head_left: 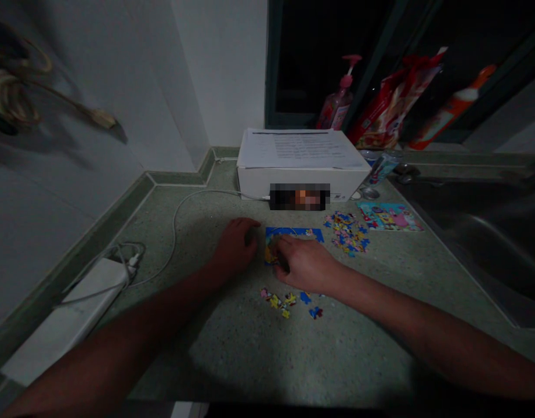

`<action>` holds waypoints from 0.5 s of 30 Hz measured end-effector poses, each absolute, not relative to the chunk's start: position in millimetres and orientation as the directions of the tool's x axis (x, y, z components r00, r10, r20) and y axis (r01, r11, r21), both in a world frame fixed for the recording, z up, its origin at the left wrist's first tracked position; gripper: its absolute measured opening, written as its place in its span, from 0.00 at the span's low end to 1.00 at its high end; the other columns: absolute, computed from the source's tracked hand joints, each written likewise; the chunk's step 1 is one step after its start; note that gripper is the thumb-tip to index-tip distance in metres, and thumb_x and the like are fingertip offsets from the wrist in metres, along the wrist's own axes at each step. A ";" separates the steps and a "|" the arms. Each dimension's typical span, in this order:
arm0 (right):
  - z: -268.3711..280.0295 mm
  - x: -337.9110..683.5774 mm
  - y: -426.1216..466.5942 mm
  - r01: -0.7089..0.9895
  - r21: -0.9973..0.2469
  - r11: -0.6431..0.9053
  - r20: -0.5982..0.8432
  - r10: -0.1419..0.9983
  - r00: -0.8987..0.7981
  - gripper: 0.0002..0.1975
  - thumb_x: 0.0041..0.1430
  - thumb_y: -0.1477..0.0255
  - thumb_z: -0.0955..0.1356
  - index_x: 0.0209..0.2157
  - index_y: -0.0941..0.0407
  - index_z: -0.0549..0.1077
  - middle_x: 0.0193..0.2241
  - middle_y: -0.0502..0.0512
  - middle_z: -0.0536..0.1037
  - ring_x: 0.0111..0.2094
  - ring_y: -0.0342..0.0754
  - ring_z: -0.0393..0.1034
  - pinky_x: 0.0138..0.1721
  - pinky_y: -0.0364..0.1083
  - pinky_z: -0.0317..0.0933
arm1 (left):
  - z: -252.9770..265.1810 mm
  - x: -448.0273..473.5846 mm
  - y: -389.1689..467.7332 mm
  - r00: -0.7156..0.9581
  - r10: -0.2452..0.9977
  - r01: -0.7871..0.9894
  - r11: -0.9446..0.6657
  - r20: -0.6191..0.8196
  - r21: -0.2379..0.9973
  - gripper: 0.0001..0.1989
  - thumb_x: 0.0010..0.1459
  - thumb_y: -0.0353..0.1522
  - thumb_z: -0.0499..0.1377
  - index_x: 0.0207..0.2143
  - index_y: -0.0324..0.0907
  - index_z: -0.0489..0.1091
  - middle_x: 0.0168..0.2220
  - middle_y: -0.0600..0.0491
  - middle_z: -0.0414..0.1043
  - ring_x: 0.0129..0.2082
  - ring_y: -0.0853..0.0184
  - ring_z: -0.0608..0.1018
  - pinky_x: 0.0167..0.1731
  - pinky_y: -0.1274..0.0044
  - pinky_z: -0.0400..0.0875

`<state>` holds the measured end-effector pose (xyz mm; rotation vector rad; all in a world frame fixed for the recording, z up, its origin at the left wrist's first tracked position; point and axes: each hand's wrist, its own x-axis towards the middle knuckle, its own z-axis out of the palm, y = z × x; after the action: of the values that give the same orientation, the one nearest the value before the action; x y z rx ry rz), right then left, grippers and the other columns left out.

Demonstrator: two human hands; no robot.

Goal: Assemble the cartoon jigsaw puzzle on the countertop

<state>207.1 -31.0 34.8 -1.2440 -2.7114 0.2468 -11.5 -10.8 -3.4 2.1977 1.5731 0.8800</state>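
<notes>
Puzzle lies beneath curled right fingers, whether gripping I cannot tell, just beside parted left fingers

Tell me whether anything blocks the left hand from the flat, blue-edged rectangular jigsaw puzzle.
Nothing visible stands between the left hand and the flat, blue-edged rectangular jigsaw puzzle: only a narrow strip of speckled grey-green counter. The right hand, though, covers the puzzle's lower right part.

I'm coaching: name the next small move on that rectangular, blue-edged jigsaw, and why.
Probably bring the bare left hand in to steady the jigsaw from the left: that hand is beside it, seemingly empty, while the bare right hand covers part of it.
</notes>
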 end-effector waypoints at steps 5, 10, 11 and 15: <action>32.5 205.5 -30.8 0.728 -0.213 0.652 0.073 0.753 -0.654 0.08 0.60 0.69 0.67 0.39 0.57 0.74 0.39 0.61 0.80 0.34 0.52 0.72 0.31 0.50 0.56 | -5.2 -9.9 -12.3 0.226 0.917 0.753 -0.378 0.329 0.539 0.20 0.55 0.22 0.57 0.50 0.42 0.73 0.51 0.47 0.78 0.54 0.55 0.77 0.59 0.58 0.74; 32.9 204.9 -32.1 0.736 -0.200 0.647 0.060 0.757 -0.650 0.08 0.60 0.70 0.68 0.40 0.57 0.74 0.39 0.60 0.80 0.34 0.52 0.73 0.31 0.50 0.57 | -6.1 -10.1 -11.8 0.228 0.914 0.758 -0.382 0.334 0.528 0.20 0.55 0.21 0.57 0.50 0.41 0.73 0.50 0.46 0.78 0.54 0.56 0.77 0.59 0.58 0.73; 32.8 204.8 -32.1 0.736 -0.201 0.646 0.061 0.758 -0.649 0.07 0.60 0.70 0.68 0.40 0.57 0.74 0.39 0.60 0.80 0.34 0.52 0.73 0.31 0.50 0.57 | -6.1 -10.1 -11.7 0.230 0.914 0.757 -0.384 0.333 0.529 0.21 0.55 0.21 0.57 0.50 0.42 0.73 0.50 0.47 0.78 0.54 0.55 0.77 0.59 0.58 0.74; 32.7 204.5 -31.3 0.738 -0.203 0.643 0.048 0.760 -0.649 0.07 0.61 0.70 0.68 0.40 0.57 0.74 0.39 0.60 0.80 0.36 0.53 0.74 0.33 0.50 0.59 | -5.9 -10.0 -11.8 0.229 0.912 0.753 -0.388 0.340 0.532 0.20 0.55 0.22 0.57 0.49 0.43 0.74 0.50 0.48 0.78 0.53 0.55 0.77 0.58 0.57 0.74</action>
<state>204.5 -31.3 32.7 -1.2502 -2.7295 0.2497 -10.0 -11.8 -5.9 2.2487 1.5647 0.8999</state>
